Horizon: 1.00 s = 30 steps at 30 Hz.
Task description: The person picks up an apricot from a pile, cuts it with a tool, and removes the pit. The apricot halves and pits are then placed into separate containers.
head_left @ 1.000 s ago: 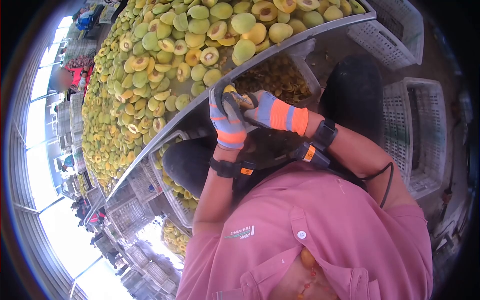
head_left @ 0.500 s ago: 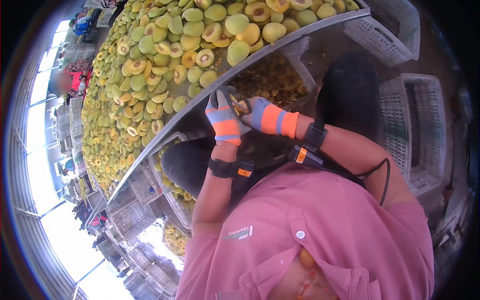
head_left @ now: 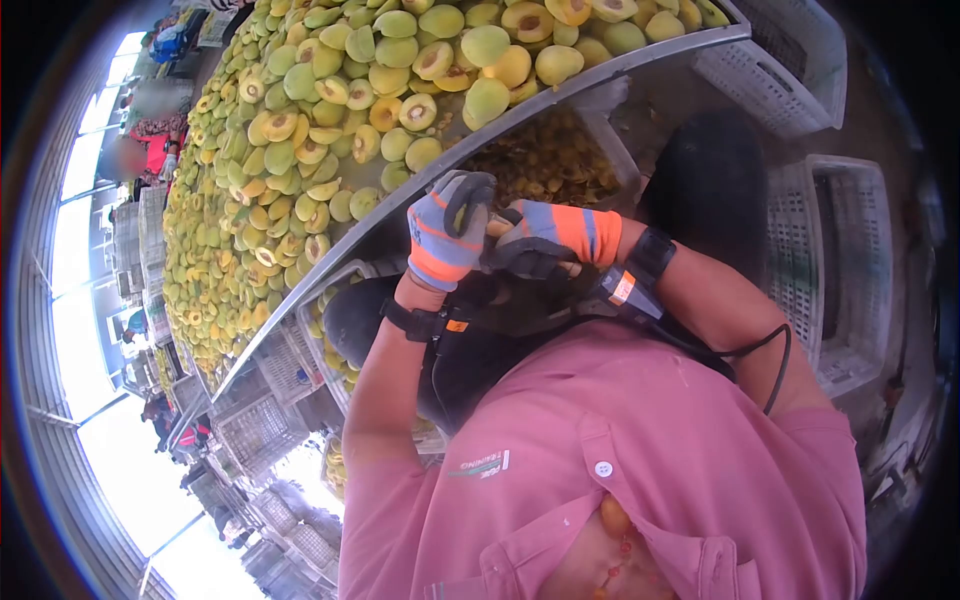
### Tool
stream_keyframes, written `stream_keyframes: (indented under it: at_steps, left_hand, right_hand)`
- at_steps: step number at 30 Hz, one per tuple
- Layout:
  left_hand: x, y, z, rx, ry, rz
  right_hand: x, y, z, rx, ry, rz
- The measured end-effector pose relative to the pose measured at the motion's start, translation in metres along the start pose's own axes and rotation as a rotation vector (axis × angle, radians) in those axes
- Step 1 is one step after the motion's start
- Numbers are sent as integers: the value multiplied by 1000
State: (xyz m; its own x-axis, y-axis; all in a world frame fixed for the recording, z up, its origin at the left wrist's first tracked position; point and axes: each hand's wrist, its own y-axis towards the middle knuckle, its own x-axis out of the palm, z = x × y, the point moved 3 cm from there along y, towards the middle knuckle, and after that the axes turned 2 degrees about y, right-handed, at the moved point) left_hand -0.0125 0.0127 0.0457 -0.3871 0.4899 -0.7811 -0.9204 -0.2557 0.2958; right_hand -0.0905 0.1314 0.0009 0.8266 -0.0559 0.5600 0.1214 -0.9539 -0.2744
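My left hand (head_left: 450,230), in a grey and orange work glove with dark fingertips, is raised by the metal table edge. Its fingers are curled, and whatever lies in them is hidden. Close beside it on the right, my right hand (head_left: 555,238) wears a matching glove and is closed around a slim tool with a tan, wood-like end (head_left: 497,228). The rest of this tool is mostly covered by the fingers. Beyond both hands, a heap of halved yellow-green stone fruit (head_left: 290,150) covers the table, some halves showing brown pits or hollows.
The table's metal rim (head_left: 560,92) curves past my hands. Below it stands a crate holding brownish fruit scraps (head_left: 550,155). White plastic crates (head_left: 850,270) stand at the right, more at the lower left (head_left: 262,435). A person in red (head_left: 155,155) is at the table's far left.
My hands have drawn slightly apart. The left has turned, its fingers now curled upward; the right has shifted a little right and lower. The yellowish piece between them no longer shows.
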Motion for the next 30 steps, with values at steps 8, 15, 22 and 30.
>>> stream_keyframes:
  at_steps: [8,15,22,30]
  left_hand:
    - [14,-25,-20,-383,-637,-138]
    - [-7,-30,3,-386,-666,-151]
    - [-5,-41,5,-284,-580,100]
    - [-105,-77,-9,-741,-508,559]
  right_hand:
    - [-6,4,9,-228,-381,-160]
    - [-5,7,40,167,230,-300]
    - [11,-4,30,351,649,-449]
    - [-41,47,57,148,752,91]
